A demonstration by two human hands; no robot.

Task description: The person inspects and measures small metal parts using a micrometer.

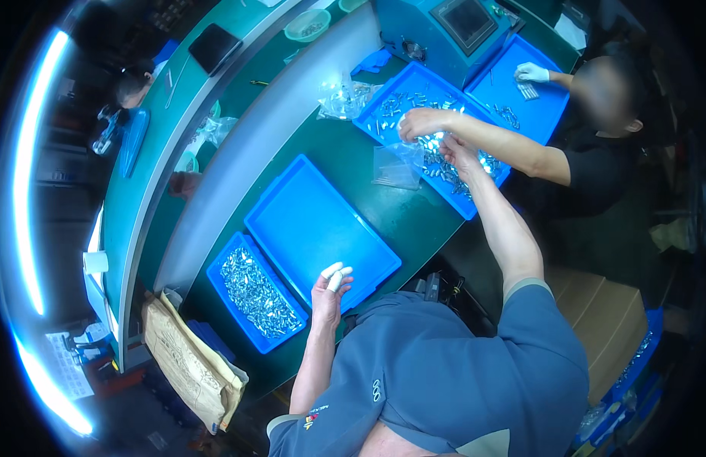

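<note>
My left hand (331, 286), with white finger cots on its fingertips, rests on the near rim of a large empty blue tray (307, 221) and holds nothing. My right hand (461, 154) reaches far forward into another blue tray (383, 103) strewn with small shiny metal parts. It lies among the parts beside a clear plastic bag (395, 167); its fingers are hidden from me. A co-worker's bare hand (423, 122) is in the same tray, just beyond mine.
A small blue bin (223, 263) full of metal parts sits left of the empty tray. The co-worker's gloved hand (532, 72) is in a third blue tray (547, 114) beside a teal machine (444, 46). A brown paper sack (189, 358) and a cardboard box (604, 320) stand low down.
</note>
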